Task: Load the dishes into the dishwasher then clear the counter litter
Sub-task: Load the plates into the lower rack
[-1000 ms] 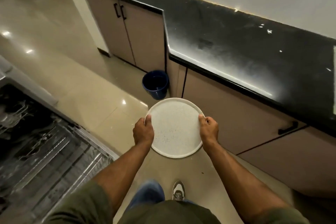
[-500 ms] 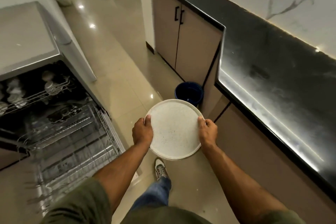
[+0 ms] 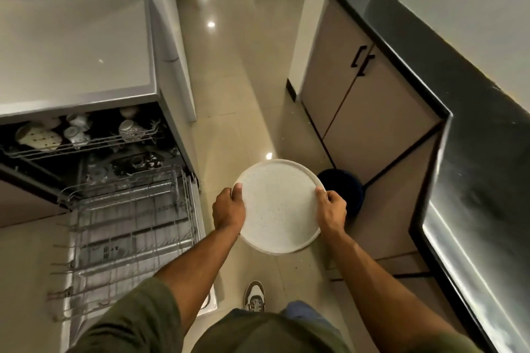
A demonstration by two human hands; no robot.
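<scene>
Here, a round white speckled plate (image 3: 279,206) with a low raised rim is held level above the tiled floor (image 3: 241,89), between the open dishwasher (image 3: 86,89) on the left and the cabinets (image 3: 370,112) on the right. It is gripped at opposite edges: the left hand (image 3: 228,212) is curled round the left rim with the thumb laid on top, and the right hand (image 3: 331,212) is clamped on the right rim in the same manner. A sneaker (image 3: 254,295) is seen on the floor below. To the left, the lower rack (image 3: 129,232) is pulled out over the lowered door, and cups and bowls are seen in the upper rack (image 3: 83,140) beyond. Just right of the plate, a dark blue bin (image 3: 348,189) is partly hidden by it. A black countertop (image 3: 459,100) is seen running along the right wall.
</scene>
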